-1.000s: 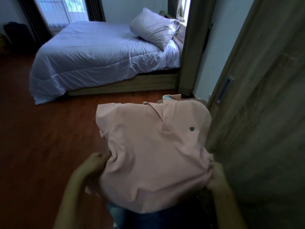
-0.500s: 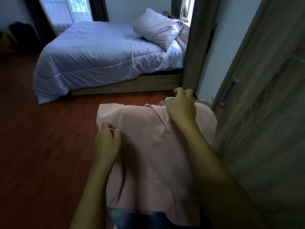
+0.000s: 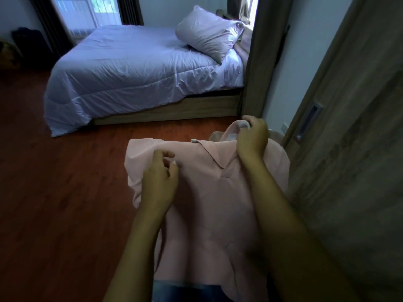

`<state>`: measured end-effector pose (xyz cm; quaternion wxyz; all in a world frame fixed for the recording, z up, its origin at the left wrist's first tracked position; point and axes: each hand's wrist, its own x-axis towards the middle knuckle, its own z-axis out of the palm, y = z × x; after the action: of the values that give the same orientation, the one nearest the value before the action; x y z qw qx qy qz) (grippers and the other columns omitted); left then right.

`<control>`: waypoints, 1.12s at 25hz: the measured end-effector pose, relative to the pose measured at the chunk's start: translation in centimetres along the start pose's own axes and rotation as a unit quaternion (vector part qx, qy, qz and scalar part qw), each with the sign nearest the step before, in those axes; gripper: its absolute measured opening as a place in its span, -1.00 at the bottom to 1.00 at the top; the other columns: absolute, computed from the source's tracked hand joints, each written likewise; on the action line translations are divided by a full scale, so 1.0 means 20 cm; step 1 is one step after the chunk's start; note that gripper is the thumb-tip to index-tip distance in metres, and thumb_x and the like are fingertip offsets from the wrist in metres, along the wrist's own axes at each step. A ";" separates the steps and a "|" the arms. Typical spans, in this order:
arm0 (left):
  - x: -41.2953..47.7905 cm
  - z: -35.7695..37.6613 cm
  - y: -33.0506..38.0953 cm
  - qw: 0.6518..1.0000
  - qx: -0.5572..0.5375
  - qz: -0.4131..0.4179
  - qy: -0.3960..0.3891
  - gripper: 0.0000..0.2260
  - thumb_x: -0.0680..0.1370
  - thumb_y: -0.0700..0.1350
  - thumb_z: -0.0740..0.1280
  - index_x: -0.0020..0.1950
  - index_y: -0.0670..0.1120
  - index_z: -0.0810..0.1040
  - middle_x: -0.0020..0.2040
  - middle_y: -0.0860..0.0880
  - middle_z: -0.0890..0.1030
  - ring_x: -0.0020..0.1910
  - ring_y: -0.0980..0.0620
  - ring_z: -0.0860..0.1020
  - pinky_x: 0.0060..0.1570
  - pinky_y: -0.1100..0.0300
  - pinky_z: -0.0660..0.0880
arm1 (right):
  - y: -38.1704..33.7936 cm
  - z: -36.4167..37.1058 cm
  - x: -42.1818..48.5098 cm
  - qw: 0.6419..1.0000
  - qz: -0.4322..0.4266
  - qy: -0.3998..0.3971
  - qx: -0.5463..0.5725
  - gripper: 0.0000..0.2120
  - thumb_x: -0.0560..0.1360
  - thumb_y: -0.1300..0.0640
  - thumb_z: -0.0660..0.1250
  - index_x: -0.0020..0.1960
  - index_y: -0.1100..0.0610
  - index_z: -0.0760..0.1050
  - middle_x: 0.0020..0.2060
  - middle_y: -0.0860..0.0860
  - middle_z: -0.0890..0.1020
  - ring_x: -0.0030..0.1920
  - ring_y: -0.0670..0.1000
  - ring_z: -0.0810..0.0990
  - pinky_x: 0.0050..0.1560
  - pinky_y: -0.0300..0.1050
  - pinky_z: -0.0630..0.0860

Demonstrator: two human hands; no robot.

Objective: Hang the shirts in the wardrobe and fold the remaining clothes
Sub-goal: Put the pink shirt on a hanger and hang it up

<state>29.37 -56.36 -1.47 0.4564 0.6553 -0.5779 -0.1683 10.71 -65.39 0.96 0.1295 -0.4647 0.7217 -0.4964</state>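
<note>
A pale pink polo shirt (image 3: 209,205) hangs spread out in front of me, collar away from me. My right hand (image 3: 251,140) grips the top of the collar together with a white hanger hook that shows above my fingers. My left hand (image 3: 159,179) lies on the shirt's left shoulder with curled fingers pinching the fabric. Blue jeans (image 3: 181,294) show below the shirt's hem. The wooden wardrobe door (image 3: 353,149) with a recessed metal handle (image 3: 308,122) stands just right of the shirt.
A bed (image 3: 135,73) with a pale quilt and a pillow (image 3: 207,38) fills the far side of the room. Red-brown wood floor (image 3: 54,203) stretches to the left. A wooden post (image 3: 259,62) rises beyond my right hand. Dark bags (image 3: 28,46) sit far left.
Both hands left the shirt's lower hem and came up to its top: the right one to the collar and hanger hook, the left to the left shoulder. The shirt now hangs longer.
</note>
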 end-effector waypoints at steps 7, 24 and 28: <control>0.13 0.22 0.15 0.982 -0.003 0.188 -0.034 -0.71 0.45 -0.23 0.34 0.15 -0.07 0.48 0.07 -0.01 0.54 0.02 0.05 0.46 0.04 0.19 0.40 | 0.14 -0.24 -0.35 0.933 0.165 0.068 0.313 -0.73 0.47 0.30 0.33 -0.05 -0.09 0.57 0.00 -0.16 0.62 0.08 -0.12 0.59 0.05 -0.22 0.58; 0.26 0.42 0.47 0.909 0.012 0.405 -0.101 -0.90 0.47 -0.11 0.34 -0.09 -0.12 0.55 -0.17 -0.03 0.53 -0.23 0.03 0.48 -0.16 0.21 0.36 | 0.25 -0.51 -0.33 0.990 0.103 0.087 0.038 -0.48 0.39 0.27 0.38 0.29 -0.08 0.40 0.30 0.00 0.24 0.31 0.05 0.27 0.21 -0.06 0.40; 0.20 0.39 0.58 0.888 -0.008 0.451 -0.084 -0.92 0.40 -0.23 0.41 -0.14 -0.15 0.55 -0.17 -0.06 0.51 -0.21 0.24 0.37 -0.21 0.46 0.24 | 0.22 -0.48 -0.35 0.984 -0.007 0.119 -0.133 -0.56 0.37 0.00 0.41 0.24 -0.18 0.45 0.37 0.04 0.26 0.29 0.05 0.16 0.17 0.01 0.13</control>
<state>17.58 -62.19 4.83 0.4382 0.3036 -0.8461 -0.0034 5.96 -53.72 -0.06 -0.0237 -0.4204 0.7886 -0.4482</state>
